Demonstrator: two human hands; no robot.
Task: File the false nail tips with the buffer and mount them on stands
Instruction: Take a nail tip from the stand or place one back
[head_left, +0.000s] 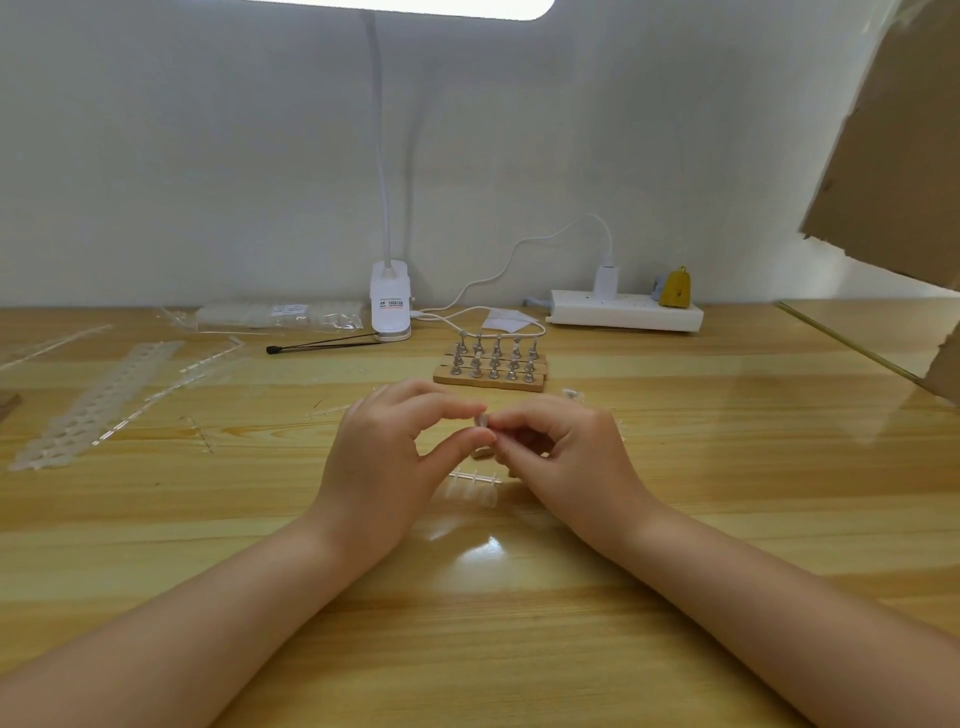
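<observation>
My left hand (387, 457) and my right hand (563, 457) meet above the middle of the wooden table (727, 519). Between their fingertips they pinch a small clear nail tip (483, 420). Under the hands lies a short clear strip of nail tips (470, 486). A small tan piece (482, 453) shows below my fingers; I cannot tell whether it is the buffer. Just beyond the hands stands a wooden base with several metal nail stands (493, 364) in rows.
A clip lamp (390, 306) stands at the back centre, with a white power strip (626, 310) to its right. A black-tipped tool (322, 345), a bag of nail tips (280, 314) and empty clear strips (98, 400) lie at the left. Cardboard (893, 150) hangs at the right.
</observation>
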